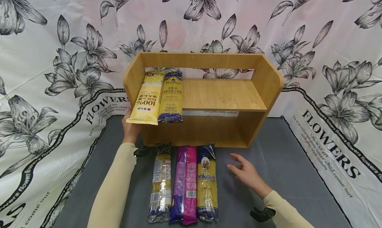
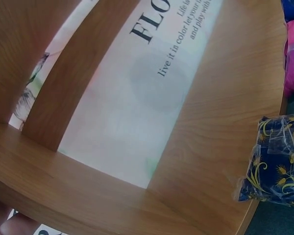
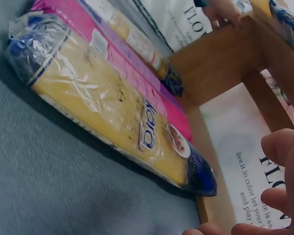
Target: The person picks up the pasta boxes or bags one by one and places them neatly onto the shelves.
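My left hand rests against the outer left side of a wooden shelf, partly hidden under a pale yellow pasta packet. In the left wrist view, only fingertips show, beyond the side panel. The pale packet lies on the upper board, beside a blue-and-gold spaghetti packet; both reach over its front edge. My right hand hovers with loosely bent fingers, holding nothing, to the right of a yellow-and-blue pasta packet. In the right wrist view, its fingers overlap the shelf.
In front of the shelf, a pink-and-purple packet and a clear pasta packet with a dark top lie beside the yellow-and-blue one. A grey cloth covers the table. Behind hangs a flower-printed sheet.
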Tool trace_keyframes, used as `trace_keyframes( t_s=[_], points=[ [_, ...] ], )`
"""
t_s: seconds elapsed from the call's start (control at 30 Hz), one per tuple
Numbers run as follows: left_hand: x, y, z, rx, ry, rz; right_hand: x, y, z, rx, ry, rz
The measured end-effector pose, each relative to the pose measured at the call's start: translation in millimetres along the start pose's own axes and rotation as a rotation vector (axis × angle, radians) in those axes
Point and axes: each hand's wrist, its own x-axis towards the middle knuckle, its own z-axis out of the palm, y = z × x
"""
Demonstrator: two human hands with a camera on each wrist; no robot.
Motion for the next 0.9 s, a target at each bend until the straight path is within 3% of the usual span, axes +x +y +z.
trace_keyframes(
  t_s=[0.1, 0.3, 0.4, 0.6, 0.7, 0.9],
  points=[
    [-0.2, -0.5, 0.7, 0.010, 0.011, 0.004, -0.1, 0.4, 9.1, 0.028, 0.011, 0.000],
    [-1.0, -1.6, 0.7, 0.137, 0.033, 0.081, -2.0, 2.9, 32.5, 0.071, -0.013, 0.036],
    [-0.3, -1.2, 1.2, 0.132, 0.032, 0.095, -4.1, 3.2, 44.4, 0.081, -0.032, 0.064],
    [-0.2, -2.0, 2.1, 0.044, 0.009, 0.029, -7.1, 0.7, 63.4, 0.098, -0.069, 0.082],
    [-0.8, -1.9, 2.8, 0.034, 0.010, 0.019, -7.8, 0.0, 71.9, 0.113, -0.074, 0.058],
    [-1.4, 0.4, 1.8, 0.065, 0.016, 0.038, -4.7, -1.7, 86.5, 0.012, -0.009, -0.032]
  ],
)
